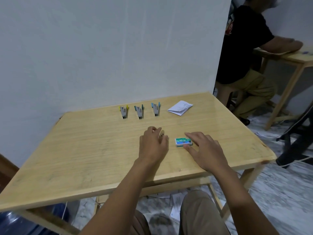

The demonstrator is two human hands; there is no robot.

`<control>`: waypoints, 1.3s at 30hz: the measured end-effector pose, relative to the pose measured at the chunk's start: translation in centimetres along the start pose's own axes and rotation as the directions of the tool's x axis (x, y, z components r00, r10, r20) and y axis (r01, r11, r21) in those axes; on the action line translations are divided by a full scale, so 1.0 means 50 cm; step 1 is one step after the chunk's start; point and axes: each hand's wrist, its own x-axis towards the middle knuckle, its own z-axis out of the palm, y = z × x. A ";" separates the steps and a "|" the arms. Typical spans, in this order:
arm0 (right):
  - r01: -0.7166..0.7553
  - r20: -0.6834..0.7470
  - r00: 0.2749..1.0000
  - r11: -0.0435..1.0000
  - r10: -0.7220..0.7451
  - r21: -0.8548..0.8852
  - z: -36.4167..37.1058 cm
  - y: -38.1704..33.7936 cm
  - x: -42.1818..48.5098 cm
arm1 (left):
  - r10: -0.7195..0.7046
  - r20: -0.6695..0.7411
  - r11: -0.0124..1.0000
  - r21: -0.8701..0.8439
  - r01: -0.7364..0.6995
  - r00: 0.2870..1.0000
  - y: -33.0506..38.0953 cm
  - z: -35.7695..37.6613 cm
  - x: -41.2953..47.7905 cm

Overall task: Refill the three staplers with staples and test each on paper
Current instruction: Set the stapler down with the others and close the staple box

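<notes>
Three small staplers stand in a row near the far edge of the wooden table (84,150): a yellow stapler (124,112), a teal stapler (139,112) and a light blue stapler (155,109). A stack of folded white paper (180,108) lies to their right. A green box of staples (183,142) lies near the table's middle. My right hand (204,150) rests at the box, forefinger along its far side and thumb at its near side. My left hand (153,144) hovers just left of the box, fingers loosely curled, holding nothing.
A white wall stands behind the table. Another person (243,53) sits at a second wooden table (291,58) at the right. A black chair base (294,146) stands off the table's right edge. Papers lie scattered on the marble floor (279,192). A blue water bottle (20,223) sits at bottom left.
</notes>
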 end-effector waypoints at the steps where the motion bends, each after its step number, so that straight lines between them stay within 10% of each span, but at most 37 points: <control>1: 0.009 0.010 1.000 1.000 -0.009 -0.003 0.000 0.000 0.002 | 0.038 0.032 0.999 0.005 -0.038 0.999 0.001 0.004 0.009; 25: 0.091 0.146 0.984 0.993 -0.101 0.070 -0.027 0.017 -0.014 | 0.194 0.106 0.914 -0.380 -0.140 0.975 -0.006 -0.062 -0.122; 39: -0.039 -0.002 0.999 0.991 0.040 0.128 0.016 -0.095 -0.020 | 0.164 0.013 0.920 -0.364 -0.148 0.986 -0.011 -0.053 -0.125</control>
